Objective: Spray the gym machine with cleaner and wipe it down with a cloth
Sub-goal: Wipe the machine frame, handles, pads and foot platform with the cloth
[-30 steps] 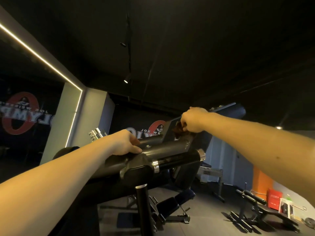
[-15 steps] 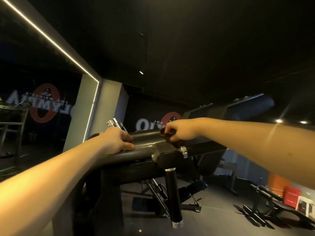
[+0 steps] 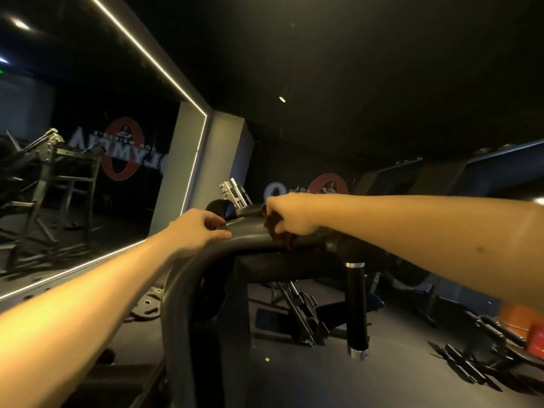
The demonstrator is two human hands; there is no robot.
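A dark gym machine with a curved black frame tube [image 3: 188, 278] fills the middle of the view. My right hand [image 3: 290, 214] grips a dark brownish cloth [image 3: 279, 234] and presses it onto the top of the tube. Further left, my left hand [image 3: 200, 231] holds the same tube with its fingers curled over it. A black handle with chrome ends [image 3: 356, 307] hangs down from the bar below my right forearm. No spray bottle shows in the view.
A large wall mirror [image 3: 73, 172] with a lit strip edge stands on the left. A chrome clamp [image 3: 234, 189] sticks up behind the tube. Benches and racks [image 3: 294, 313] stand on the dark floor beyond, with more equipment [image 3: 482, 354] at the lower right.
My right hand has slid the cloth leftward along the machine's top, from the far joint toward the curved tube. The view has swung left and lower. My left hand has kept its hold.
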